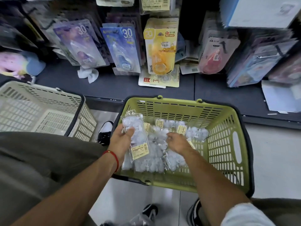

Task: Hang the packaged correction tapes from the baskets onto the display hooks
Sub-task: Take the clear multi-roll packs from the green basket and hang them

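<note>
While we crouch on the floor by the shelf, a cream basket [40, 111] sits at far left, apparently bare inside. Just right of it, our left hand [121, 141] grips a small stack of clear packets [138, 137] over the green basket [228, 144]. More packets [169, 154] lie loose inside that basket. Our right hand [178, 143] reaches into them with fingers curled; whether it grips one, we cannot tell. Farther off, packaged correction tapes [160, 48] hang along the display.
</note>
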The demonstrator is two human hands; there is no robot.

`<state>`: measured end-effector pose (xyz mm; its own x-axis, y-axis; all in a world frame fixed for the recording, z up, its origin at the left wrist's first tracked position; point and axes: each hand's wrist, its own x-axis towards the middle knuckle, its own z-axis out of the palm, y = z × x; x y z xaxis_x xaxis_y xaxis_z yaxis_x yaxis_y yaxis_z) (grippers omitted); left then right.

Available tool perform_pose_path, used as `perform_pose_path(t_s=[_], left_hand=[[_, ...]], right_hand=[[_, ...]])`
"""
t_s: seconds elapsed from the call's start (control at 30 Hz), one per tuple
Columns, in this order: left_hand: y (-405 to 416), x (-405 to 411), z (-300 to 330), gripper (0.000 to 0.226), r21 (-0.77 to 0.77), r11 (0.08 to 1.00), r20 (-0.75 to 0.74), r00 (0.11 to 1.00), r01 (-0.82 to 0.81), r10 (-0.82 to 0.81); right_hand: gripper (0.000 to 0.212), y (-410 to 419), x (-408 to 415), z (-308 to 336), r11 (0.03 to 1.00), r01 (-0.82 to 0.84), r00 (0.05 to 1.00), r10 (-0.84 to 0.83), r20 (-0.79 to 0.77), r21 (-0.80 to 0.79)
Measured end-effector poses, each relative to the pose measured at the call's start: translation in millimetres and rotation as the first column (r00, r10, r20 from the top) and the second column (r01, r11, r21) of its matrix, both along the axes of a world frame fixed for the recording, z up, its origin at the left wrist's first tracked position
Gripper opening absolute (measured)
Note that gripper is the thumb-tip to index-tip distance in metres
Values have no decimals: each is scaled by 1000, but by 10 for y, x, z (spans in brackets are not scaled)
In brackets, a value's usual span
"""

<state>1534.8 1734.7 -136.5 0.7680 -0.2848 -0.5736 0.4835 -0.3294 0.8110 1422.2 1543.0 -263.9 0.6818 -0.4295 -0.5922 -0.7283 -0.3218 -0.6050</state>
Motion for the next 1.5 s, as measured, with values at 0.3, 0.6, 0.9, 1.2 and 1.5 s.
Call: perform_pose_path(t_s=[0.3,0.6,0.9,1.2,1.5], left_hand=[[-121,-22,22,32,5,1000,32,999,7,-7],[-107,-100,-8,49,148,761,14,768,631,-640],[25,35,-226,33,91,927,-175,922,365,-345],[-24,43,-238,27,-12,971,-301,925,240,-232],[-104,-13,-155,57,-88,987,-324,934,131,-153]], right_hand=[[30,-633,-423,814,906,63,995,-91,47,419],[25,-437,58,1387,926,-348,932,324,163,145],[46,-357,-198,221,868,-464,875,418,-245,-178],[88,-376,-666,-244,876,-472,789,366,-494,-105],[43,-850,-776,764,994,-26,996,35,-86,102]])
